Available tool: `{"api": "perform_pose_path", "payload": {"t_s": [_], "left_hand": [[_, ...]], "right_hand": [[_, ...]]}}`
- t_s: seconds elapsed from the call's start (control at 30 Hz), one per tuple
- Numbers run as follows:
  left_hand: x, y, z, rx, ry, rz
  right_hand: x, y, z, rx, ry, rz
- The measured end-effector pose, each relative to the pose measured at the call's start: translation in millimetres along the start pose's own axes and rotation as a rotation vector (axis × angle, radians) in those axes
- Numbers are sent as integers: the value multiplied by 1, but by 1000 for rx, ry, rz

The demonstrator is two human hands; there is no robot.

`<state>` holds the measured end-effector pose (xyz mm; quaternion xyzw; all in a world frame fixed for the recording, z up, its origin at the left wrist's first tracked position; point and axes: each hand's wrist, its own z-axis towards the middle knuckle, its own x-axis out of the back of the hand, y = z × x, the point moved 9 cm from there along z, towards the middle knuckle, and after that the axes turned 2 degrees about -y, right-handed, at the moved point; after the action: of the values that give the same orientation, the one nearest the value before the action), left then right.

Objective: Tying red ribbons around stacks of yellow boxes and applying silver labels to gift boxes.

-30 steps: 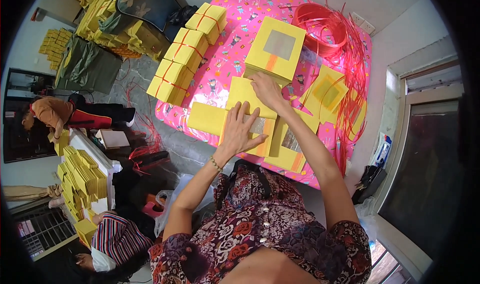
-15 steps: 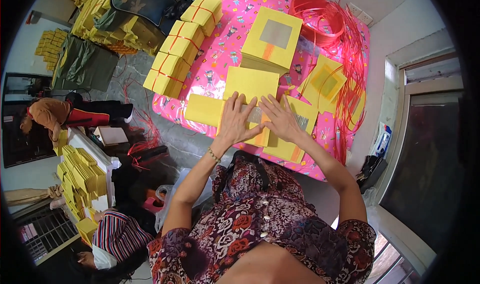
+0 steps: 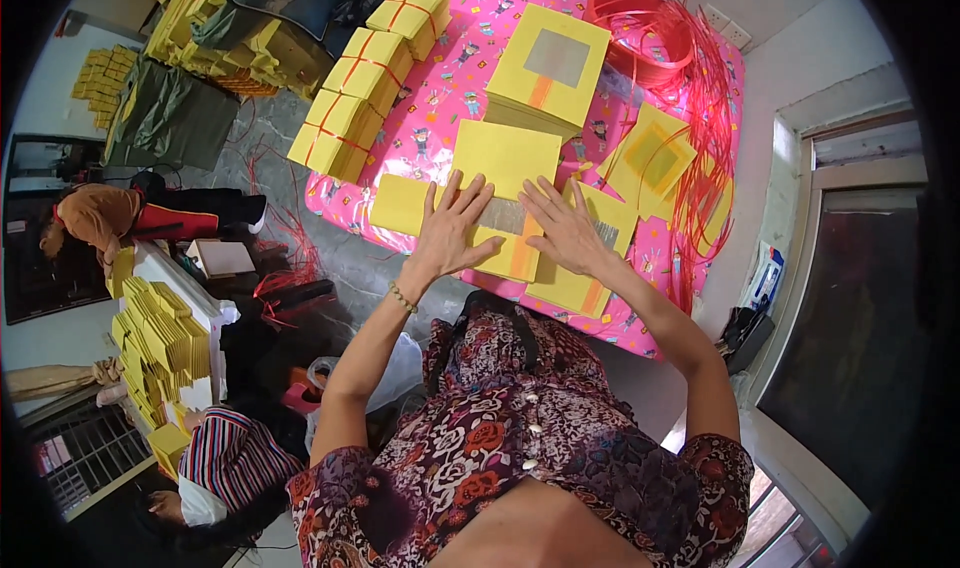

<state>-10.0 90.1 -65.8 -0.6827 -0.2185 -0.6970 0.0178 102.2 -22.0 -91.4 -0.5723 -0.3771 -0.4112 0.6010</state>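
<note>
Both hands lie palm down on a yellow paper piece (image 3: 508, 153) with a silver window and an orange stripe. My left hand (image 3: 455, 230) rests on its left part, fingers spread flat and thumb pointing inward. On its right side is my right hand (image 3: 565, 230), also with fingers apart. Neither hand grips anything. Under and beside the piece, a yellow flap (image 3: 395, 206) juts out to the left and another yellow sheet (image 3: 572, 286) shows to the right. A thick stack of yellow sheets (image 3: 505, 73) with silver window stands just beyond.
The table has a pink patterned cover (image 3: 425, 133). Tied yellow bundles (image 3: 345, 128) line its left side. A red strap coil (image 3: 625, 58) and loose yellow sheets (image 3: 650, 163) lie at right. Two people (image 3: 105, 223) work beside yellow stacks (image 3: 160, 343) at far left.
My hands have drawn a little apart. The thumbs, close together before, now have a gap between them with the paper's stripe showing. The yellow piece stays in about the same place.
</note>
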Motion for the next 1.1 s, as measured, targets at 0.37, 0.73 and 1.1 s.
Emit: {"api": "perform_pose_path", "payload": {"t_s": [0.37, 0.73, 1.1], "left_hand": [[-10, -13, -3, -20, 79, -310], [-10, -22, -4, -24, -38, -246], [-11, -22, -5, -77, 29, -391]], "right_hand": [[-6, -11, 23, 121, -80, 12], [-10, -8, 24, 78, -105, 63], [-13, -5, 23, 72, -110, 75]]}}
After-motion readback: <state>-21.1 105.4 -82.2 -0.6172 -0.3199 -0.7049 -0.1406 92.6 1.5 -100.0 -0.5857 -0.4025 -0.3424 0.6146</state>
